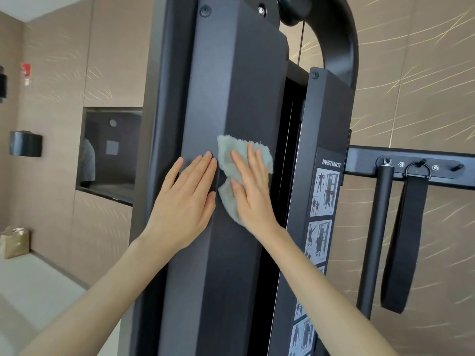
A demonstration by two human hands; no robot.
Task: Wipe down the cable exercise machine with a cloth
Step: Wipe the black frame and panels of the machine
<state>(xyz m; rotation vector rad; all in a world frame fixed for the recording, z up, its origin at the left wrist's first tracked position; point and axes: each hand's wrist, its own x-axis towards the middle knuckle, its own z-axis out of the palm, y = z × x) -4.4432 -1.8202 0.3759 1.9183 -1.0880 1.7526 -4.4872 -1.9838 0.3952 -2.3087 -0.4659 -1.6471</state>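
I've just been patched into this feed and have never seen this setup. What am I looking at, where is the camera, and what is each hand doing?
There is one picture, taken by a camera worn on the person's head. It looks forward at their own two bare arms.

The tall black thing is the cable exercise machine. Its front cover panel fills the middle, with a pulley and a thin cable at the top.

The right hand presses a pale grey cloth flat against the panel with straight fingers, so nothing is clutched. The left hand lies flat on the bare panel, right beside the cloth.

To the right, a column carries an exercise chart label. A rail behind it holds a hanging black strap and a bar handle.
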